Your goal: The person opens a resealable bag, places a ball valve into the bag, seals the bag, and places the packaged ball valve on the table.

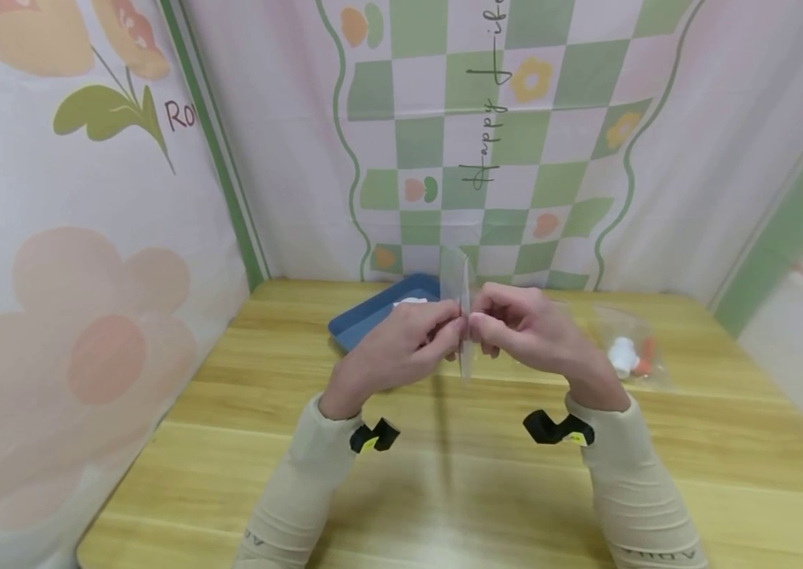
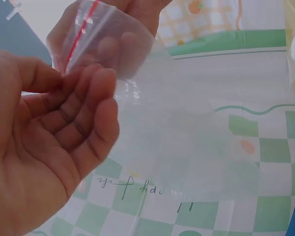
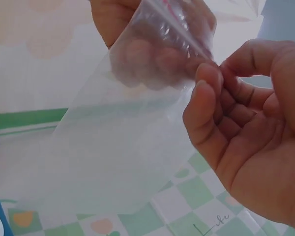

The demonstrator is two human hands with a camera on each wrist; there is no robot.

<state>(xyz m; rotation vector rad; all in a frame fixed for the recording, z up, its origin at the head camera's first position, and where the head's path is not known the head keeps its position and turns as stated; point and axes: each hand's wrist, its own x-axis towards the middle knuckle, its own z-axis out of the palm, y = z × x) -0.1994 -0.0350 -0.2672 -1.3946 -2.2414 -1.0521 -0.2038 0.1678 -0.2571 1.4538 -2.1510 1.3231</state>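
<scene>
A clear zip bag (image 1: 454, 273) is held up above the table between both hands, seen nearly edge-on in the head view. My left hand (image 1: 401, 340) pinches its zip edge between thumb and index finger. From the other side my right hand (image 1: 537, 328) pinches the same edge, thumb against index finger, fingertips close to the left ones. A red zip strip (image 2: 80, 34) runs along that edge in the left wrist view. The bag's see-through body (image 3: 113, 142) hangs away from the fingers in the right wrist view, and nothing shows inside it.
Behind the left hand a blue tray (image 1: 362, 316) holds a white item (image 1: 410, 300), partly hidden. At the right lies another clear bag (image 1: 611, 320) with a white piece (image 1: 622, 357) and an orange piece (image 1: 646, 356). Patterned curtains (image 1: 288, 158) border the wooden table (image 1: 231, 442).
</scene>
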